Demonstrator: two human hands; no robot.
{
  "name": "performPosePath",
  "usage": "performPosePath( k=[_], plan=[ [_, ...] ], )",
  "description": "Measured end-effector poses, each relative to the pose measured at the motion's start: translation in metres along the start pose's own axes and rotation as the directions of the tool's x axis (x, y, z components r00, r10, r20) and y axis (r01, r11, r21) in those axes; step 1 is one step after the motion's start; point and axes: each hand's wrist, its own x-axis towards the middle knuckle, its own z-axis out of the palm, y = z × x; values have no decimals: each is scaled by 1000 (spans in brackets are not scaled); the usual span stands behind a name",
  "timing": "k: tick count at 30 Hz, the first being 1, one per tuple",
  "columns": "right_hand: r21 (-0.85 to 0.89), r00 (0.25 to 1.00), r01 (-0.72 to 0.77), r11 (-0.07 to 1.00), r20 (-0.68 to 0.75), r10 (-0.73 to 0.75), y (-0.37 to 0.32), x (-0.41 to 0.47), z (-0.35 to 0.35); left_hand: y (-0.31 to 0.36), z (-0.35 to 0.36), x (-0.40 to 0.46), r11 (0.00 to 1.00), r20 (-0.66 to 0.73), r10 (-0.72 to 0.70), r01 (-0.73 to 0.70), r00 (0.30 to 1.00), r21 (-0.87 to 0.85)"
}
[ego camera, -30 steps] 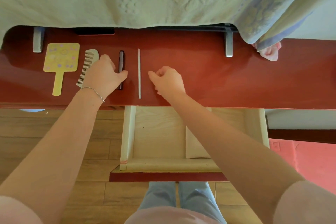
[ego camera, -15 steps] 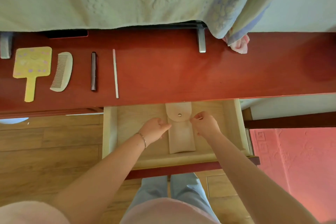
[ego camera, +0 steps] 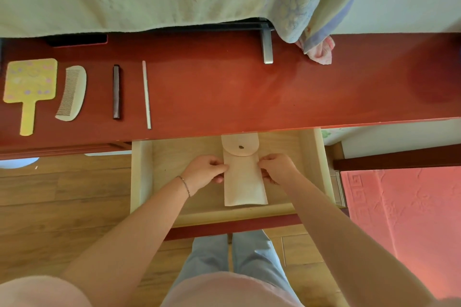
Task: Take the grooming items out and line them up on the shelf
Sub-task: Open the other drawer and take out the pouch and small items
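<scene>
Hands are both down in the pale wooden pull-out drawer (ego camera: 142, 177), one on each long edge of the flat cream fabric pouch with a snap flap (ego camera: 243, 182). Left hand (ego camera: 203, 173) pinches the left edge, right hand (ego camera: 277, 168) pinches the right, fingers curled in tight, not spread. Pouch lies with its long axis running toward and away from the person, flap end nearest the glossy red shelf (ego camera: 249, 87), so it sits squarely between the hands and neither is really closer.

Up on the shelf, lined up at the left: yellow paddle-shaped hand mirror (ego camera: 28, 87), cream curved comb (ego camera: 72, 93), dark slim bar (ego camera: 116, 91), thin white stick (ego camera: 146, 93). My guess is the pouch gets lifted straight forward into the bare spot just right of the stick.
</scene>
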Motion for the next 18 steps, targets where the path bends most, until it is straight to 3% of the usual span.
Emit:
performPosePath(
  k=[3, 6, 9, 13, 18],
  plan=[
    [109, 979, -50, 993, 200, 27, -6, -19, -12, 8, -17, -8, 999, 212, -5, 16, 977, -49],
    [26, 924, -64, 998, 379, 49, -12, -36, -25, 18, -30, -18, 997, 402, -65, 72, 913, -2],
    [-56, 881, -9, 998, 472, 34, -18, -46, -34, 26, -37, -27, 997, 487, -81, 69, 870, 42],
    [-92, 851, 99, 991, 524, -37, -35, -60, -43, 41, -47, -37, 994, 533, -75, 21, 843, 106],
    [-8, 875, 222, 975, 442, -196, -78, -62, -46, 70, -73, -44, 996, 349, 68, -85, 935, 33]
  ],
)
